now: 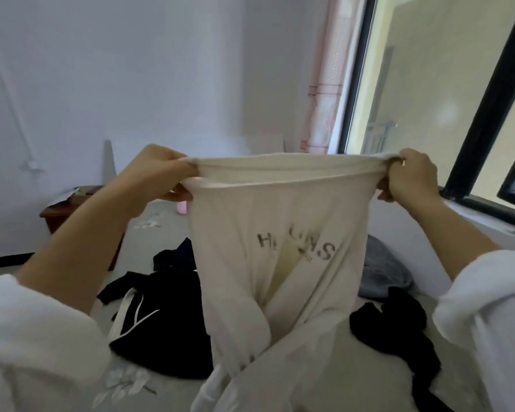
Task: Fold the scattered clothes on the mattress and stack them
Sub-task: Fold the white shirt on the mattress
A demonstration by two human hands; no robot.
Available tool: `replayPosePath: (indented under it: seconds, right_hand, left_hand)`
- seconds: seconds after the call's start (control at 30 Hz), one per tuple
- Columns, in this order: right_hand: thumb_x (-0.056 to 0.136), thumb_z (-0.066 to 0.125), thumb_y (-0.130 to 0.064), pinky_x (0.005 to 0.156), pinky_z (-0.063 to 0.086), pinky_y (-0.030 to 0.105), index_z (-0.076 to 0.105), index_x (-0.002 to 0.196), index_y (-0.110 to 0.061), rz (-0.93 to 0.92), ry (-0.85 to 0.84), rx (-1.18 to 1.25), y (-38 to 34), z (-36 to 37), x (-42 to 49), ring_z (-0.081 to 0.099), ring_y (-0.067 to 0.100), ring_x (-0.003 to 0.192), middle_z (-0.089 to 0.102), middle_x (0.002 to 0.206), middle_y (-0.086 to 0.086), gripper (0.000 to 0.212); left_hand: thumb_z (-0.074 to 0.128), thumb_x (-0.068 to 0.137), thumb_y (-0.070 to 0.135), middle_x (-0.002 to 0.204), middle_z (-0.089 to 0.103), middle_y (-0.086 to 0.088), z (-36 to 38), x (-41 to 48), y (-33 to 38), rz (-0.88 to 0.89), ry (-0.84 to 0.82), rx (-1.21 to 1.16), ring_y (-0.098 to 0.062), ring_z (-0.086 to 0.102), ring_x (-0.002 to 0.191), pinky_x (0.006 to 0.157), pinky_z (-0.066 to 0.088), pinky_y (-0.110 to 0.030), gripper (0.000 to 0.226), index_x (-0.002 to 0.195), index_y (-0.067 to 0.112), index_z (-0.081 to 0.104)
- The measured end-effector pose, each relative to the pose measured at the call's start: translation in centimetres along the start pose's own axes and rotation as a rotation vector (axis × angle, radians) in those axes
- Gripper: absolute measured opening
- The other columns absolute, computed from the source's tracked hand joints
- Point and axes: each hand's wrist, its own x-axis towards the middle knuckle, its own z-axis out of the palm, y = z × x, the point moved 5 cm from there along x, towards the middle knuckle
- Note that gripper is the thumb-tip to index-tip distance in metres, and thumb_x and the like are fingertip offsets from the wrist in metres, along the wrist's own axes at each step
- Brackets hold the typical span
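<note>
In the head view, our left grip (158, 173) and right grip (411, 173) each pinch the top edge of the cream garment (280, 263), held up over the mattress (158, 230). Black clothes (167, 322) and a grey piece (384, 269) lie unfolded, and we see no stack yet.

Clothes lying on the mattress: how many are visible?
4: striped black garment left, navy garment behind it, grey garment right, black garment front right. Cream garment may hide more.
</note>
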Motion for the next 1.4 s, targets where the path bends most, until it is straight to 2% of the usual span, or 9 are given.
replayPosePath:
  seconds: [0.17, 0.33, 0.47, 0.53, 0.63, 0.8, 1.03, 1.17, 1.4]
  right_hand:
    - [0.096, 0.045, -0.004, 0.056, 0.058, 0.028, 0.061, 0.086, -0.002, 0.134, -0.291, 0.512, -3.1, 2.1, 0.3, 0.067, 0.024, 0.069, 0.064, 0.08, 0.016, 0.019]
    - [0.089, 0.059, -0.002, 0.058, 0.056, 0.029, 0.064, 0.081, -0.002, 0.053, -0.436, 0.433, -3.7, 5.0, -1.6, 0.062, 0.021, 0.062, 0.063, 0.072, 0.012, 0.01]
    - [0.079, 0.068, 0.001, 0.053, 0.054, 0.03, 0.062, 0.075, -0.003, -0.045, -0.62, 0.296, -5.7, 8.1, -5.2, 0.064, 0.022, 0.052, 0.065, 0.06, 0.011, 0.009]
    - [0.077, 0.069, 0.002, 0.048, 0.052, 0.025, 0.062, 0.076, -0.002, -0.063, -0.69, 0.281, -6.4, 9.6, -6.8, 0.065, 0.02, 0.051, 0.068, 0.062, 0.013, 0.008]
    - [0.078, 0.068, 0.004, 0.055, 0.056, 0.025, 0.062, 0.078, -0.003, -0.004, -0.756, 0.365, -6.0, 11.0, -8.1, 0.067, 0.017, 0.054, 0.069, 0.068, 0.013, 0.01]
    - [0.08, 0.069, 0.0, 0.078, 0.055, 0.029, 0.064, 0.101, -0.007, 0.147, -0.71, 0.577, -0.5, 10.5, -8.3, 0.068, 0.02, 0.092, 0.07, 0.1, 0.01, 0.023]
    - [0.076, 0.078, -0.03, 0.082, 0.044, 0.015, 0.052, 0.129, -0.021, 0.137, -1.117, -0.042, 10.6, 14.0, -17.6, 0.051, 0.008, 0.111, 0.055, 0.124, -0.007, 0.059]
    - [0.083, 0.069, -0.02, 0.065, 0.044, 0.027, 0.067, 0.085, -0.006, 0.133, -0.935, -0.069, 13.2, 14.8, -16.5, 0.059, 0.015, 0.072, 0.063, 0.081, 0.007, 0.015]
    - [0.087, 0.067, -0.011, 0.049, 0.04, 0.011, 0.062, 0.08, -0.012, 0.12, -0.24, 0.407, 5.0, 7.0, -5.7, 0.049, 0.007, 0.061, 0.056, 0.067, -0.003, 0.008]
  left_hand:
    - [0.061, 0.055, 0.024, 0.051, 0.055, -0.006, 4.2, -4.6, 2.8, 0.121, -0.541, 0.042, -0.017, 0.051, 0.043, 0.042, 0.042, -0.021, 0.019, 0.057, 0.004, 0.06]
    - [0.066, 0.078, 0.027, 0.074, 0.067, -0.008, 7.3, -6.3, -1.5, -0.113, -0.95, 0.274, -0.012, 0.053, 0.053, 0.051, 0.047, -0.021, 0.033, 0.101, 0.003, 0.066]
    - [0.065, 0.085, 0.042, 0.103, 0.069, 0.006, 9.8, -4.3, -3.2, -0.105, -0.592, 0.301, -0.008, 0.066, 0.087, 0.084, 0.057, -0.033, 0.041, 0.121, 0.028, 0.051]
    - [0.068, 0.079, 0.051, 0.102, 0.067, 0.009, 11.9, -4.0, -3.7, -0.089, -0.538, 0.222, -0.009, 0.068, 0.089, 0.078, 0.058, -0.03, 0.05, 0.123, 0.036, 0.047]
    - [0.063, 0.088, 0.039, 0.09, 0.071, 0.001, 14.8, -3.7, -4.7, -0.086, -0.49, 0.08, -0.014, 0.071, 0.072, 0.066, 0.059, -0.03, 0.018, 0.104, 0.032, 0.061]
    - [0.056, 0.092, 0.023, 0.084, 0.071, -0.011, 15.4, -2.3, -6.3, -0.166, -0.277, -0.066, -0.024, 0.071, 0.065, 0.061, 0.06, -0.038, 0.014, 0.095, 0.012, 0.065]
    - [0.055, 0.094, 0.019, 0.079, 0.066, -0.009, 16.1, -1.0, -5.8, -0.183, -0.143, -0.268, -0.012, 0.065, 0.051, 0.047, 0.051, -0.02, 0.01, 0.086, 0.014, 0.06]
    - [0.056, 0.093, 0.014, 0.09, 0.064, -0.013, 14.4, -0.3, -6.0, -0.225, 0.068, -0.45, -0.023, 0.068, 0.072, 0.049, 0.055, -0.025, 0.003, 0.097, 0.014, 0.057]
    - [0.06, 0.088, 0.026, 0.087, 0.061, 0.0, 6.5, 0.8, -6.8, -0.081, 0.378, -0.237, -0.016, 0.056, 0.083, 0.07, 0.043, -0.028, 0.01, 0.088, 0.016, 0.063]
